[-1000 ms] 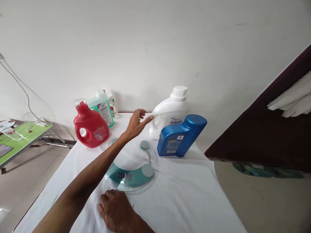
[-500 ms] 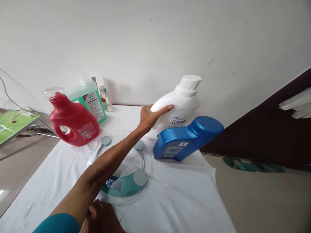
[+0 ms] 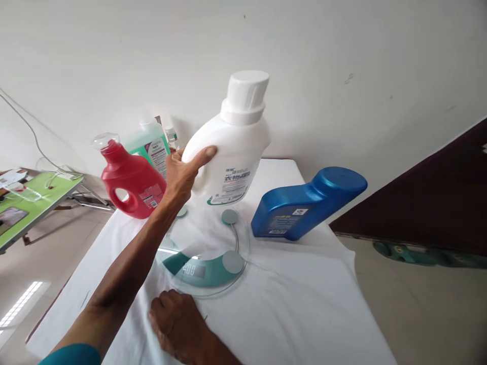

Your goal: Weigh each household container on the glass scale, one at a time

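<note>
My left hand (image 3: 181, 175) grips a large white detergent bottle (image 3: 232, 152) by its handle and holds it upright in the air. Below it a round glass scale (image 3: 207, 271) with a teal band lies on the white-clothed table (image 3: 297, 314); its display is lit. My right hand (image 3: 178, 324) rests on the cloth at the scale's near edge, fingers curled, holding nothing. A blue bottle (image 3: 304, 205) stands to the right of the scale. A red bottle (image 3: 131, 177) stands to the left.
A green bottle (image 3: 150, 144) and a small clear bottle (image 3: 172, 138) stand behind the red one by the wall. A green folding table (image 3: 34, 197) is at far left. Sandals (image 3: 418, 253) lie on the floor right of the table, below a dark panel (image 3: 437, 192).
My left hand reached the white bottle, took its handle and lifted it off the table to the left, over the scale. My right hand stayed by the scale's edge.
</note>
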`<state>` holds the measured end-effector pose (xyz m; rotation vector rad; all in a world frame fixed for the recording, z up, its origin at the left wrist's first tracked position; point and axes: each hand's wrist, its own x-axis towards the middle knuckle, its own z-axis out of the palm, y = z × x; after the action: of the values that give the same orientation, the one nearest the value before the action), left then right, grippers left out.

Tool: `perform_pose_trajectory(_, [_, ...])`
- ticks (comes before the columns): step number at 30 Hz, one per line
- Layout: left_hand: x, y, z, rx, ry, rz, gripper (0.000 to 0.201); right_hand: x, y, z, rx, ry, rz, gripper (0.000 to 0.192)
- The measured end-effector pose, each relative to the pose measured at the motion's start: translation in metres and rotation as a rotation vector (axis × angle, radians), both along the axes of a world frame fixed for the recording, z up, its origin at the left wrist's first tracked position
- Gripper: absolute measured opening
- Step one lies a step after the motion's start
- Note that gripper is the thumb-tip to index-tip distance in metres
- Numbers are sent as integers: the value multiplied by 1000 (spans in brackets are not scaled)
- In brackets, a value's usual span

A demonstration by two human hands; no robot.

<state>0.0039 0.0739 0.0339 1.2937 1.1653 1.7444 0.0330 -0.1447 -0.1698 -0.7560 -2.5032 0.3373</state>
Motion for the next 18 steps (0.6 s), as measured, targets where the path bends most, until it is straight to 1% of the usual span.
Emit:
perform_pose_trajectory(4, [-36,-43,-13,-32,44,64,59,6,5,12,-40,-36,19,12])
perform_pose_trajectory(7, [-52,-69,-25,-50,48,80,60,9,5,17,-53,-48,18,13])
perform_pose_trajectory(9, [-59,-81,-32,-67,44,80,60,10,6,17,-58,-48,13,15])
perform_pose_trajectory(11, [-63,-89,-38,-79,31,78,60,10,6,17,-60,-50,12,16])
perform_pose_trajectory(14, [-66,-93,-43,-74,-5,84,61,9,6,17,-57,-73,14,17])
perform_pose_trajectory(18, [-66,-91,-45,-58,-33,64,63,9,7,18,-56,-94,17,19])
